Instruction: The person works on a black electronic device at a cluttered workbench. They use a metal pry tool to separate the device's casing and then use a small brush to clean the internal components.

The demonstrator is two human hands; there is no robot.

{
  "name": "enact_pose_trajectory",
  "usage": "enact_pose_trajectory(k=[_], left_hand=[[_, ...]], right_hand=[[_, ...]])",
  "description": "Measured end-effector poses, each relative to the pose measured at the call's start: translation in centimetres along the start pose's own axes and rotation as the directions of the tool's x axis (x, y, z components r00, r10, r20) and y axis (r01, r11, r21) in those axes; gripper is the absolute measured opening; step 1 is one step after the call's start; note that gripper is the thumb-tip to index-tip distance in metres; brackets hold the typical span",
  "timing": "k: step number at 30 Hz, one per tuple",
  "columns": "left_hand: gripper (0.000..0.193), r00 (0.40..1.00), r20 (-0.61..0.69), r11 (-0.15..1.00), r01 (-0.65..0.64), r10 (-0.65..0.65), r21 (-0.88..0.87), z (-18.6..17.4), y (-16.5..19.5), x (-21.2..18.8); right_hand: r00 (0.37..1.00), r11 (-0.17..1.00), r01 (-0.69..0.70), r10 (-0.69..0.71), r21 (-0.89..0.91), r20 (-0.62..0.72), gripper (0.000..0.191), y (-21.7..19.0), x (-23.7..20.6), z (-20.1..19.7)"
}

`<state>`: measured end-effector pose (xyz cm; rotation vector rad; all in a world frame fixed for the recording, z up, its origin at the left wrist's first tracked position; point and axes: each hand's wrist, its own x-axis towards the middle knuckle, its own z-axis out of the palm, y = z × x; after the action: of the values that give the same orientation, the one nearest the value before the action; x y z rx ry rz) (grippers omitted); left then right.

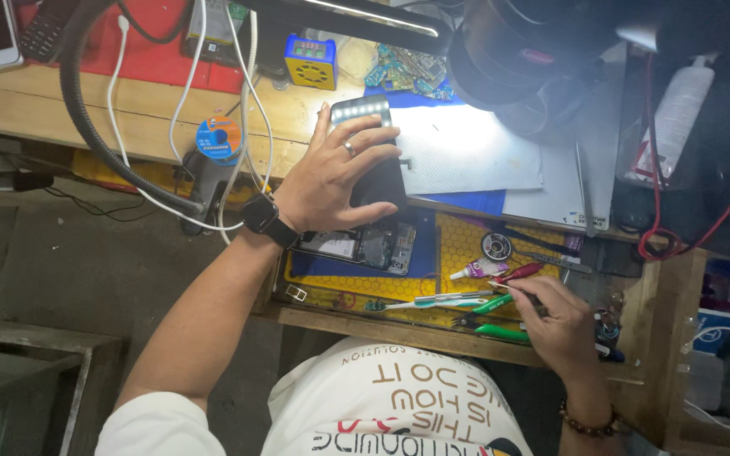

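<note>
While the bench lamp glares on the grey mat, notes as follows.

Left hand (331, 181): fingers spread, gripping the flat black rectangular phone panel (379, 173) by its edges, above the opened phone body (361, 247).
Panel handling: likely light, stiff, slippery, fragile; edges safest.
Right hand (559, 325): fingers curled among green-handled tools (493, 306); pinch unclear.
Surface: yellow honeycomb mat (462, 241), cluttered wooden bench (35, 105).
Room: cramped, cables everywhere.
</note>
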<state>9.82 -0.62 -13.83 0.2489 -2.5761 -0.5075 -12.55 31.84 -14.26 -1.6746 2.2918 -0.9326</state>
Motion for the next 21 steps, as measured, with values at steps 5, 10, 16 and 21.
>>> enact_pose_trajectory(k=[5, 10, 16, 21], left_hand=[[0.058, 0.991, -0.137, 0.996, 0.001, -0.013, -0.089, 0.0, 0.5, -0.5], [0.033, 0.917, -0.306, 0.863, 0.074, -0.256, -0.499, -2.4, 5.7, -2.0], [0.032, 0.698, -0.666, 0.879, -0.458, 0.263, -0.134, -8.4, 14.3, -4.2], [0.03, 0.628, -0.678, 0.839, -0.543, 0.383, -0.029, -7.0, 14.1, -1.8]], right_hand=[[1.0, 0.997, -0.02, 0.019, 0.068, 0.015, 0.013, -0.3, -0.7, 0.9], [0.998, 0.999, 0.0, 0.004, 0.052, -0.066, 0.013, -0.9, -0.9, 1.6], [0.988, 0.994, 0.11, -0.11, -0.007, -0.108, 0.016, -0.9, -1.3, 1.8], [0.986, 0.991, 0.124, -0.128, -0.046, -0.102, 0.017, -1.2, -1.6, 2.0]])
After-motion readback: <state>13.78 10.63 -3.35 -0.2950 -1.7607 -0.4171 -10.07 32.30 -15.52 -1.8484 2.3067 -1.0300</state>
